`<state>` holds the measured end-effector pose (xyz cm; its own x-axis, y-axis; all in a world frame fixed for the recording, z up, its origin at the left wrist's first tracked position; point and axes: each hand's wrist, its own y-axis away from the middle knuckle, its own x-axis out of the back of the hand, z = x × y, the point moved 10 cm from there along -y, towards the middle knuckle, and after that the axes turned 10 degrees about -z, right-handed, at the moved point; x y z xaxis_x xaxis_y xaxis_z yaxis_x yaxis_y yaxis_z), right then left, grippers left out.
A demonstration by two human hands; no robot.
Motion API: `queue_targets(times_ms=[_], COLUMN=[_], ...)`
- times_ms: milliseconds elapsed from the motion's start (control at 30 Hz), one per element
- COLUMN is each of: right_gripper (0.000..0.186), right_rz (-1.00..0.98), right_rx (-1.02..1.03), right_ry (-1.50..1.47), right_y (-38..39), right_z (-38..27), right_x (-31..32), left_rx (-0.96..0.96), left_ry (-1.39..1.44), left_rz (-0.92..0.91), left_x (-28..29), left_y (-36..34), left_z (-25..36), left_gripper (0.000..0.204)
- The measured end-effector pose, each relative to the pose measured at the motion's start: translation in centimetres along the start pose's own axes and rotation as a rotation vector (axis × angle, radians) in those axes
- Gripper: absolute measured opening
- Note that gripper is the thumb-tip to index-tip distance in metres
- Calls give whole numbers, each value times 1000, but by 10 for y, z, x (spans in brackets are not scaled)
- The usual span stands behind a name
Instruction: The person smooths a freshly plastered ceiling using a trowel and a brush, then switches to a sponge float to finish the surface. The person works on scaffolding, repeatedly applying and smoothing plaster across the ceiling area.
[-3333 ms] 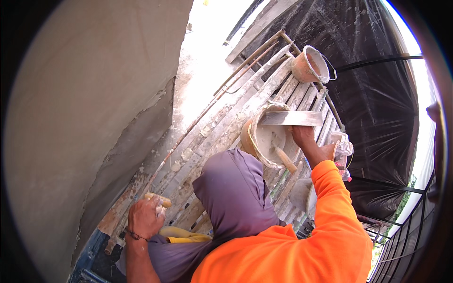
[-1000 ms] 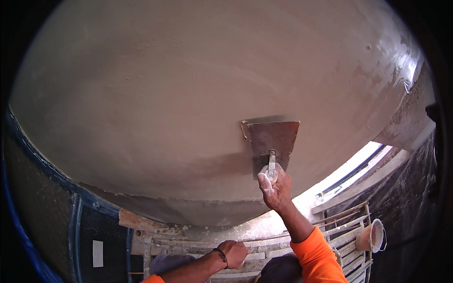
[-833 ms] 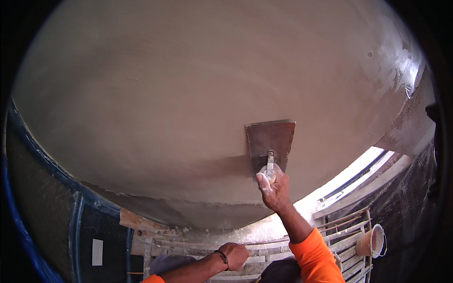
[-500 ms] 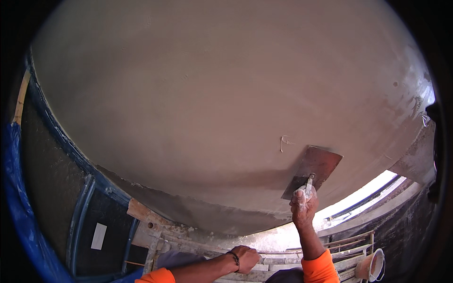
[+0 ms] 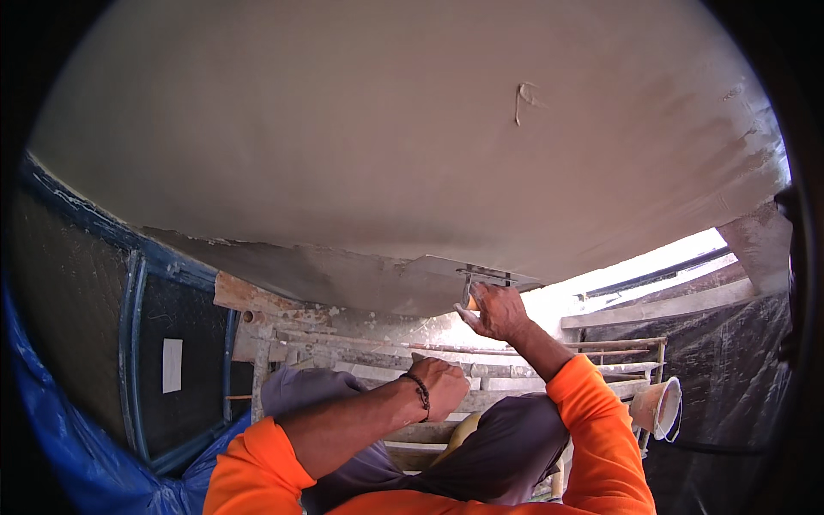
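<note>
A broad sheet of smooth grey-brown plaster [image 5: 326, 129] fills the upper view, with a small raised curl of plaster [image 5: 519, 105] on it. My right hand [image 5: 498, 311] is wrapped round the handle of a plastering trowel [image 5: 442, 264]. The trowel's flat blade is seen nearly edge-on, at the plaster's lower edge; whether its whole face touches cannot be told. My left hand [image 5: 442, 388], with a dark bracelet on the wrist, is closed low in front of my knees. A small grey tip shows by its knuckles, but what it belongs to is hidden.
Below lies a platform of splashed poles and slats [image 5: 369, 352]. A bucket [image 5: 657, 408] hangs or stands at its right end. Blue-framed dark panels [image 5: 137, 275] and a blue sheet [image 5: 94, 463] are at left; dark sheeting [image 5: 712, 369] is at right.
The view has tilted down, showing more of my arms and legs. My right hand has drawn the trowel from the plaster's face down to its lower edge. The left hand stays closed.
</note>
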<state>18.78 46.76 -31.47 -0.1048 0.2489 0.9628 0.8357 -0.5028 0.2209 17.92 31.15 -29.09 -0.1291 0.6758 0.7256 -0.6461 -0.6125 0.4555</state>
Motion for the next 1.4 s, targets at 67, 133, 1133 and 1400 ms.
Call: queue_targets(times_ms=[67, 133, 1133, 1400], right_gripper=[45, 47, 43, 44], right_rz=[-54, -180, -38, 174], right_rx=[37, 14, -94, -155], right_ry=[13, 50, 96, 94], right_y=[-6, -14, -53, -18], right_z=[6, 19, 31, 8], right_x=[-37, -75, 53, 201], left_rx=[-11, -17, 3, 12], left_ry=[1, -4, 64, 47], left_rz=[-20, -32, -3, -98], left_x=[-2, -1, 10, 8], left_y=[0, -1, -3, -9], left_z=[6, 9, -5, -5], left_gripper=[20, 20, 19, 26])
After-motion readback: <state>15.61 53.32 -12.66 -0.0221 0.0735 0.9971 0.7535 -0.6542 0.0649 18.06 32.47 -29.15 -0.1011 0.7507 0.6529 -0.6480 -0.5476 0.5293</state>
